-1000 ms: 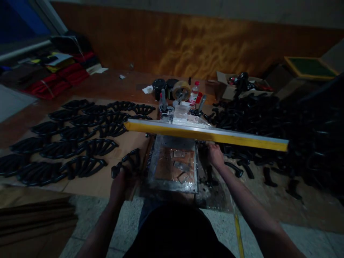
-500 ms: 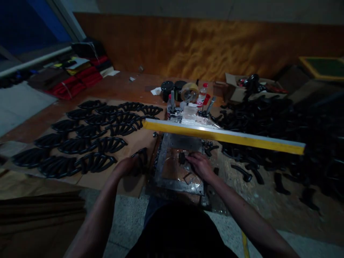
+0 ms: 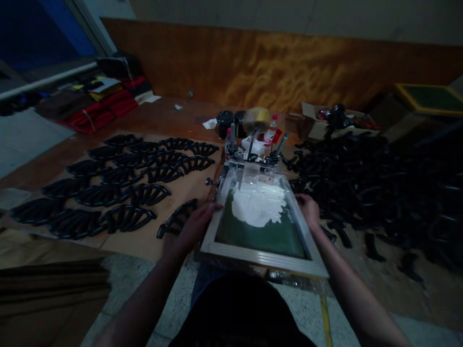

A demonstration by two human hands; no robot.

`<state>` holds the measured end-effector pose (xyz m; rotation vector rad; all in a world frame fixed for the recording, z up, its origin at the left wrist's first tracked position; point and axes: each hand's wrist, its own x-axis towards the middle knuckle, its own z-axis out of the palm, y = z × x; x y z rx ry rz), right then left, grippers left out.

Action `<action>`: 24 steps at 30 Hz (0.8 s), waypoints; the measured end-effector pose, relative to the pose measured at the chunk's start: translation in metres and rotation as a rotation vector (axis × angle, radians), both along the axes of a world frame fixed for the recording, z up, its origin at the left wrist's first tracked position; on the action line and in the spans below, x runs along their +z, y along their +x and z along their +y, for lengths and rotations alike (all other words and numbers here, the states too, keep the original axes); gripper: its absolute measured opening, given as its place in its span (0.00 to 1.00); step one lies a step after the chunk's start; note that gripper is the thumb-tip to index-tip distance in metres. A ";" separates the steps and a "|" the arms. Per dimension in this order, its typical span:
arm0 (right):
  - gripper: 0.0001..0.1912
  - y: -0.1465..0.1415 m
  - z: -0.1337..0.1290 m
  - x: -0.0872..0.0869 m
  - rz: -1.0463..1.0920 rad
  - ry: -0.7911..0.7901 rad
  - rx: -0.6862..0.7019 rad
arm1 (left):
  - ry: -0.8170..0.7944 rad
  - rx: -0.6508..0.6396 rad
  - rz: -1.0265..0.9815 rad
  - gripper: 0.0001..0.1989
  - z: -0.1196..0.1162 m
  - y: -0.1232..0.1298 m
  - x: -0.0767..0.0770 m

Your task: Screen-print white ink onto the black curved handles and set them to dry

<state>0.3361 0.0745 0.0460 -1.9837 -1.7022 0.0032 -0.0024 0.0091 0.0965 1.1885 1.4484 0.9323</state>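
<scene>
A silver-rimmed printing screen (image 3: 260, 260) lies lowered in front of me. White ink (image 3: 256, 207) is spread over the upper half of its green mesh. My left hand (image 3: 200, 219) has its fingers closed at the screen's left rim. At the right rim, my right hand (image 3: 309, 211) is curled against the frame. The flat plate and the black part that sat on it are hidden beneath the screen. Close to my left hand stands a short row of curved black pieces (image 3: 177, 217). Hinge clamps (image 3: 253, 161) hold the screen's far end.
Rows of glossy black curved pieces (image 3: 104, 193) cover cardboard on the left. A large heap of black pieces (image 3: 347, 168) fills the right. Behind the screen are black jars (image 3: 224, 123), a tape roll (image 3: 257, 117) and a bottle (image 3: 271, 129). An open carton (image 3: 338, 127) stands back right.
The screen has swung down from its raised position over the plate. My right hand has left the black part and moved to the right rim; my left hand has come to the left rim.
</scene>
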 end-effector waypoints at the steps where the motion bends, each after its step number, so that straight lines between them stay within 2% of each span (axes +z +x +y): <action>1: 0.17 0.000 0.007 0.006 -0.002 0.018 0.042 | -0.067 -0.011 -0.007 0.27 -0.007 -0.002 -0.015; 2: 0.17 -0.005 0.013 0.013 -0.014 0.037 0.117 | -0.115 -0.016 -0.030 0.31 -0.013 -0.002 -0.029; 5: 0.31 -0.048 0.028 0.031 -0.119 0.033 0.389 | -0.174 -0.018 -0.057 0.38 -0.017 0.004 -0.063; 6: 0.31 -0.065 0.031 0.036 -0.168 -0.018 0.461 | -0.183 -0.020 -0.044 0.38 -0.016 0.006 -0.072; 8: 0.26 -0.094 0.034 0.042 -0.236 -0.158 0.537 | -0.201 -0.027 -0.017 0.36 -0.013 0.009 -0.083; 11: 0.17 -0.115 0.028 0.040 -0.291 -0.367 0.560 | -0.192 -0.029 0.023 0.33 -0.009 0.007 -0.090; 14: 0.13 -0.114 0.006 0.030 -0.372 -0.483 0.653 | -0.169 -0.043 0.080 0.29 -0.010 0.004 -0.093; 17: 0.14 -0.103 -0.019 0.026 -0.420 -0.488 0.864 | -0.182 -0.058 0.079 0.29 -0.010 0.003 -0.095; 20: 0.14 -0.093 -0.026 0.033 -0.417 -0.504 1.049 | -0.202 -0.046 0.062 0.29 -0.010 0.004 -0.097; 22: 0.12 -0.091 -0.022 0.038 -0.395 -0.510 1.051 | -0.203 -0.028 0.050 0.27 -0.011 0.005 -0.097; 24: 0.10 -0.093 -0.018 0.036 -0.372 -0.455 0.976 | -0.192 -0.015 0.031 0.26 -0.011 0.006 -0.095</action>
